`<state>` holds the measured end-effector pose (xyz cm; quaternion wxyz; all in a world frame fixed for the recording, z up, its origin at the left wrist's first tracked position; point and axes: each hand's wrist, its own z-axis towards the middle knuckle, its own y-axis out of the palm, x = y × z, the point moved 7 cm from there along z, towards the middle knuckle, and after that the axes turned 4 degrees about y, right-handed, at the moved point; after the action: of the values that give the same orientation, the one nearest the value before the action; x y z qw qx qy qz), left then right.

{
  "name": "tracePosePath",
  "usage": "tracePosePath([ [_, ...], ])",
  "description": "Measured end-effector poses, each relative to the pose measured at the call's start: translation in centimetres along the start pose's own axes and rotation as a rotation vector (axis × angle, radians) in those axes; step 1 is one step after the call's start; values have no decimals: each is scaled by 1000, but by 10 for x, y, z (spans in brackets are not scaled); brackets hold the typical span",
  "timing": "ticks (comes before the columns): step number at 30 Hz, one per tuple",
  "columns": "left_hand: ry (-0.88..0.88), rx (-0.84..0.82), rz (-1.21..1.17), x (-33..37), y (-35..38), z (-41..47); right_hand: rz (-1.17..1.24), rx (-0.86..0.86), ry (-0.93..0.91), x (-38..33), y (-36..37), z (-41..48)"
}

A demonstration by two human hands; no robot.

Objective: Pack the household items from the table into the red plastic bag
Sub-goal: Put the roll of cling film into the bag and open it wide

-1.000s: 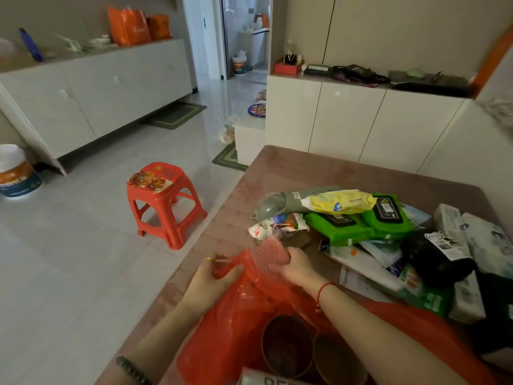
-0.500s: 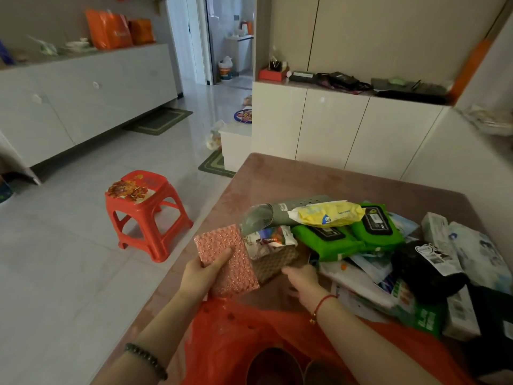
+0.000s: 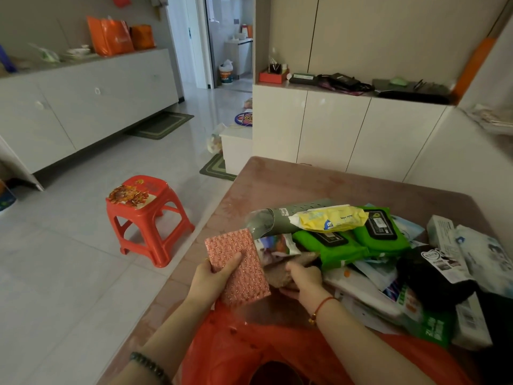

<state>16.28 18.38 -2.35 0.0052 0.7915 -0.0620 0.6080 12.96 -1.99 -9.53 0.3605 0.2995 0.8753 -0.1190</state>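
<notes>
My left hand [image 3: 211, 279] holds a flat pink glittery pad [image 3: 238, 265] upright above the table's near left part. Beside it my right hand [image 3: 301, 279] grips a brownish pad [image 3: 280, 276] lying at the front of the pile. The red plastic bag [image 3: 238, 348] lies open at the bottom, under my forearms, with a dark round thing inside. The pile holds two green wipe packs [image 3: 349, 240], a yellow pack [image 3: 330, 219], a grey-green tube [image 3: 277, 220] and white boxes [image 3: 444, 237].
The brown table [image 3: 319, 184] runs to white cabinets [image 3: 347, 132] behind. A red plastic stool [image 3: 147, 215] stands on the tiled floor left of the table. A long white sideboard [image 3: 83, 107] lines the left wall.
The pink pad has come out of the bag area and up in my left hand. My right hand has moved from the bag's rim onto the brownish pad. The view has shifted.
</notes>
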Motion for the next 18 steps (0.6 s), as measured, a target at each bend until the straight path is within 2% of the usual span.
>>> tracePosePath([
  [4, 214, 83, 150, 47, 5, -20, 197, -102, -34, -7, -42, -69],
  [6, 361, 79, 200, 75, 16, -39, 283, -159, -138, -14, -65, -111],
  [8, 453, 7, 185, 96, 32, -61, 324, -254, -309, -24, -83, -157],
  [11, 388, -205, 84, 100, 69, -105, 153, -300, -538, -28, -101, -203],
  [15, 299, -411, 3, 85, 108, -164, -231, -38, -824, -24, -129, -234],
  [16, 294, -435, -6, 79, 112, -173, -271, -11, -856, -20, -137, -238],
  [18, 250, -468, -10, 65, 117, -187, -253, -110, -826, -6, -146, -239],
])
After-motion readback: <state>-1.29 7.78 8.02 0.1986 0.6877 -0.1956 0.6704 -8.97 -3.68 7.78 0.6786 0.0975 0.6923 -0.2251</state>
